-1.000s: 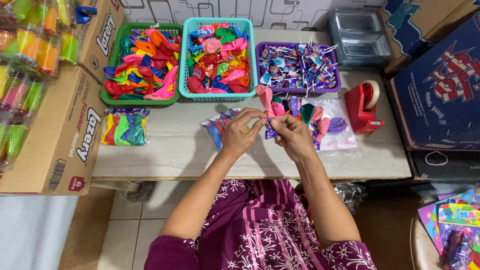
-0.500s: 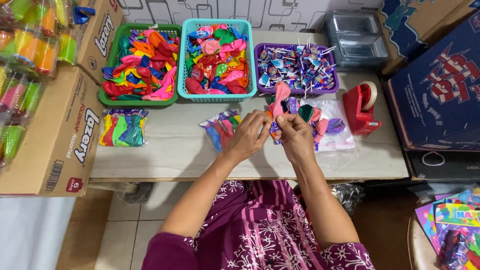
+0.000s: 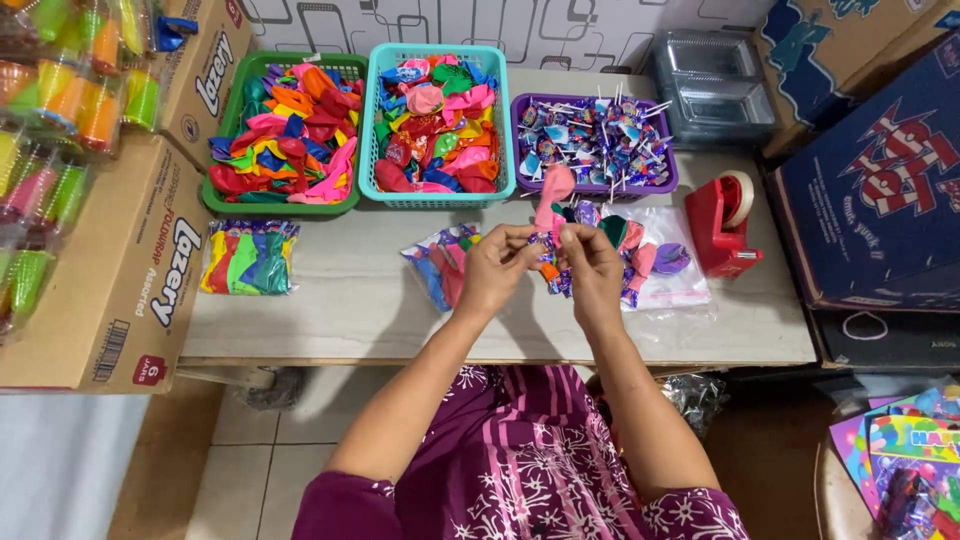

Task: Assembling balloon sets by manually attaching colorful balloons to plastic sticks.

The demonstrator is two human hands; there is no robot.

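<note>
Head view. Far edge of the desk (image 3: 330, 300): green basket (image 3: 222, 196) and teal basket (image 3: 372, 120) of loose balloons, purple tray (image 3: 520, 140) of wrapped lollipops. Left: cardboard box (image 3: 110, 300); flat packet of balloons (image 3: 248, 257) beside it. Right: red tape dispenser (image 3: 722, 222), blue carton (image 3: 880, 190). Bare desk lies near your elbows. Your left hand (image 3: 492, 268) and right hand (image 3: 592, 268) pinch together on a pink balloon (image 3: 553, 190), which rises just beyond your fingertips.

Clear packet of coloured balloons (image 3: 249, 258) on table, well left of hands. Second clear balloon packet (image 3: 443, 262) just left of left hand (image 3: 497, 268). Brown cardboard box (image 3: 120, 280) far left. Dark blue printed box (image 3: 880, 200) far right.
</note>
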